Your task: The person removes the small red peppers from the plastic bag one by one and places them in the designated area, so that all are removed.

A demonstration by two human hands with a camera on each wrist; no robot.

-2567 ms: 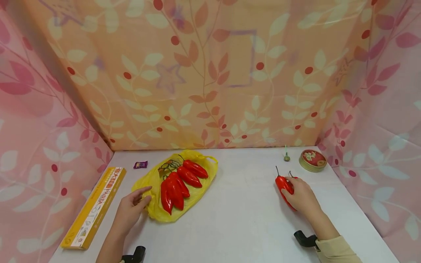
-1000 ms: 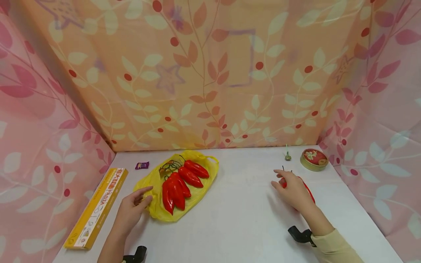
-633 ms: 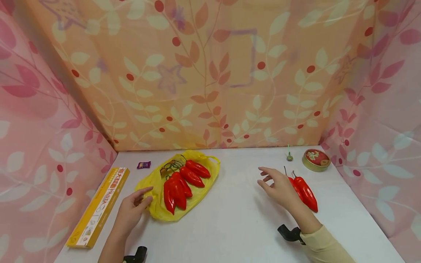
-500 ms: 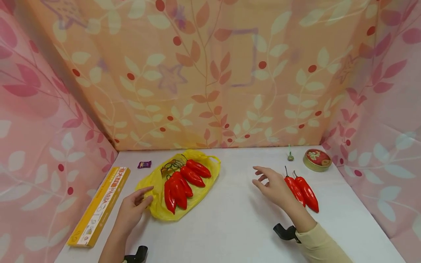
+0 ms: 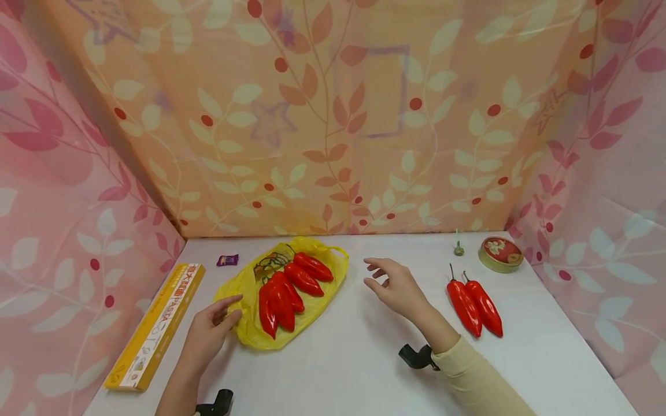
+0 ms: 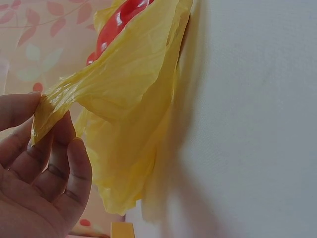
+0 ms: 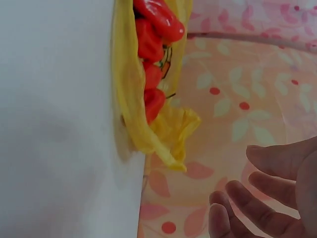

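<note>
A yellow plastic bag (image 5: 250,332) lies on the white table (image 5: 364,358) with several red peppers (image 5: 283,289) on it. My left hand (image 5: 213,323) pinches the bag's near-left edge (image 6: 54,106) between thumb and fingers. My right hand (image 5: 392,283) hovers above the table middle, empty, fingers loosely spread, a short way right of the bag (image 7: 131,99). Two more red peppers (image 5: 473,303) lie side by side on the table to the right of that hand.
A long yellow pasta box (image 5: 156,323) lies along the left edge. A small purple wrapper (image 5: 227,260) sits behind the bag. A round red tin (image 5: 501,253) and a tiny green-tipped object (image 5: 458,248) stand at the back right. Patterned cloth walls enclose the table.
My right hand has let go of the peppers at the right and moved left toward the bag. The two peppers now lie uncovered. My left hand has stayed on the bag's edge.
</note>
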